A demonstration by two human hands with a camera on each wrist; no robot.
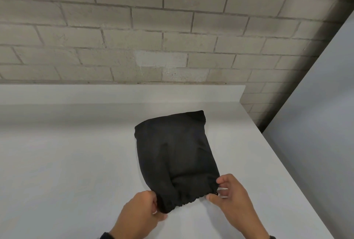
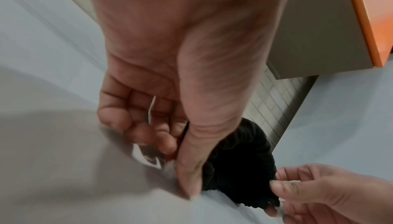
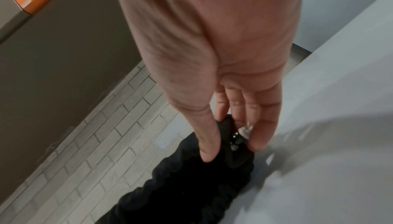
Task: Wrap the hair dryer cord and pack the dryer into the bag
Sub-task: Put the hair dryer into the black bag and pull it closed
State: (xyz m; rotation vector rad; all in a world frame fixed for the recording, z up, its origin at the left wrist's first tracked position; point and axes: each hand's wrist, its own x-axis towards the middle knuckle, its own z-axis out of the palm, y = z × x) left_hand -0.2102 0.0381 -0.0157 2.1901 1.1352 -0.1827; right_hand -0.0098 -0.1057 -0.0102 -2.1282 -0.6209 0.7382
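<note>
Both hands pinch the gathered near mouth of the black bag (image 1: 176, 154) lying on the white table (image 1: 67, 162), left hand (image 1: 141, 212) at its left corner, right hand (image 1: 232, 194) at its right; uneven tugging could reopen the bulging bag

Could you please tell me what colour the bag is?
Plain black bag, clearest in the head view.

Left hand (image 1: 140, 210), right hand (image 1: 232, 196): fingers pinching.
</note>
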